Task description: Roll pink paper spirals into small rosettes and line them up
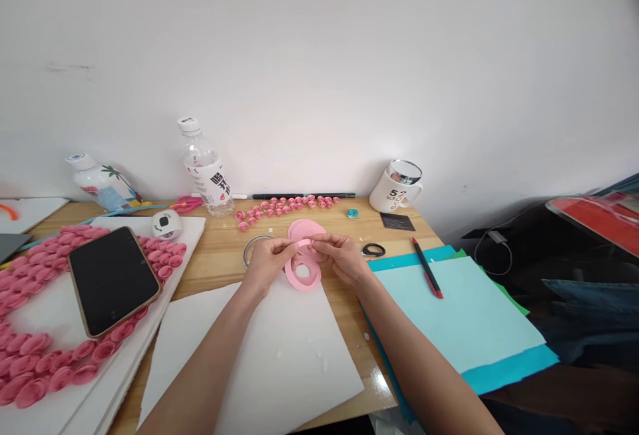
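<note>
Between both hands I hold a pink spiral paper strip (pixel 303 282), whose loops hang down over a white board (pixel 249 355). My left hand (pixel 269 260) pinches its upper edge from the left. From the right, the fingertips of my right hand (pixel 342 255) pinch the same strip. Pink paper discs (pixel 303 227) lie on the table just behind my fingers. Several small rolled pink paper flowers (pixel 287 205) stand in a row farther back, with one teal rolled flower (pixel 353 213) at their right end.
At left, a phone (pixel 114 281) lies on a board covered with pink paper flowers (pixel 30 362). A plastic bottle (pixel 207 169) and a white mug (pixel 394 189) stand near the wall. Blue paper sheets (pixel 459 308) with a pen (pixel 427 269) lie to the right.
</note>
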### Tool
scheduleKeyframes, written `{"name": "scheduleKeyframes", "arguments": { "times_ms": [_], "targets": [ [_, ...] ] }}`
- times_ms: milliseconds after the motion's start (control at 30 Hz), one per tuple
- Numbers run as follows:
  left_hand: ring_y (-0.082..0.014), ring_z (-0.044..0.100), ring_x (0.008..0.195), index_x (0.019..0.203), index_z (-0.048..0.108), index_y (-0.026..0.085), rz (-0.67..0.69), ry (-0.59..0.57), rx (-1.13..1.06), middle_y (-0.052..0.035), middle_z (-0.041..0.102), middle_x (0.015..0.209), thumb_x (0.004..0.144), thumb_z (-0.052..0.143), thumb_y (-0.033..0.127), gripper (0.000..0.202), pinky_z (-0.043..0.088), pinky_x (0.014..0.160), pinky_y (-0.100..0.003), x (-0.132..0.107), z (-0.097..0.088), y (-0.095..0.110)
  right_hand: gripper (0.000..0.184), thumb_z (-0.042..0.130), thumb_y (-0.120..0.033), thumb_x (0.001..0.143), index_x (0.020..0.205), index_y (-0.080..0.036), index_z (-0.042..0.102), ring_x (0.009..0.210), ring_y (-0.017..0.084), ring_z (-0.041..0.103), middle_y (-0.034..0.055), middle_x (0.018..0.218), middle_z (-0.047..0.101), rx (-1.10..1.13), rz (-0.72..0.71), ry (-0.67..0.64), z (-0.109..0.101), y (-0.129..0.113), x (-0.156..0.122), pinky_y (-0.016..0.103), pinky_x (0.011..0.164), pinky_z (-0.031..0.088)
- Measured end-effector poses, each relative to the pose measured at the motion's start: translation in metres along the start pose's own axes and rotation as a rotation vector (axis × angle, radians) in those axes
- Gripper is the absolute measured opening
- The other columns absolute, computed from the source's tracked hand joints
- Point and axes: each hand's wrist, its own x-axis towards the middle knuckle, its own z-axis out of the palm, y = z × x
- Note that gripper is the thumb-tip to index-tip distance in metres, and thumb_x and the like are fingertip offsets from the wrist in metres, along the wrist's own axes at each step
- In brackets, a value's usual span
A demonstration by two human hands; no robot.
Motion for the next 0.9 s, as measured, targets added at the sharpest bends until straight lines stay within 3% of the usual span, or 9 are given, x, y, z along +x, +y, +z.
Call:
{"name": "scheduleKeyframes", "arguments": {
  "times_ms": [333, 500, 733, 900],
  "targets": [
    [-0.0088, 0.046, 0.048, 0.056, 0.062, 0.015, 0.024, -0.026, 0.01, 0.001, 0.057, 0.053, 0.067, 0.062, 0.039, 0.027, 0.035, 0.048, -0.021, -0.001, 0.001, 0.0026, 0.024, 0.08, -0.024, 0.049, 0.068, -0.017, 0.067, 0.053, 0.008, 0.055, -0.0008, 0.062, 0.065, 0.011, 0.003, 0.03, -0.0004, 0.0009, -0.0003, 0.023, 0.056, 0.045],
    [-0.0085, 0.045, 0.048, 0.055, 0.061, 0.015, 0.028, -0.027, 0.02, 0.0015, 0.056, 0.052, 0.069, 0.061, 0.039, 0.027, 0.034, 0.048, -0.021, -0.0002, 0.0006, 0.0002, 0.018, 0.078, -0.025, 0.053, 0.065, -0.016, 0.068, 0.055, 0.008, 0.055, -0.0007, 0.062, 0.065, 0.019, -0.017, 0.03, 0.0012, -0.0001, -0.0011, 0.021, 0.057, 0.046],
    [-0.0082, 0.043, 0.048, 0.057, 0.061, 0.014, -0.007, -0.004, 0.0, 0.0014, 0.054, 0.049, 0.069, 0.061, 0.036, 0.025, 0.032, 0.048, -0.02, -0.0005, 0.0009, 0.0022, 0.023, 0.077, -0.026, 0.055, 0.075, -0.018, 0.07, 0.066, 0.01, 0.061, 0.0029, 0.078, 0.069, 0.018, 0.004, -0.011, 0.0013, -0.0009, -0.0013, 0.023, 0.067, 0.048],
    [-0.008, 0.044, 0.049, 0.055, 0.059, 0.014, 0.009, -0.018, 0.009, 0.0013, 0.054, 0.051, 0.071, 0.059, 0.033, 0.025, 0.032, 0.048, -0.02, -0.0008, 0.0013, 0.0014, 0.023, 0.079, -0.022, 0.052, 0.072, -0.017, 0.069, 0.062, 0.009, 0.06, 0.001, 0.072, 0.068, 0.039, -0.005, 0.024, -0.0003, 0.0007, 0.0002, 0.023, 0.066, 0.048]
  ]
}}
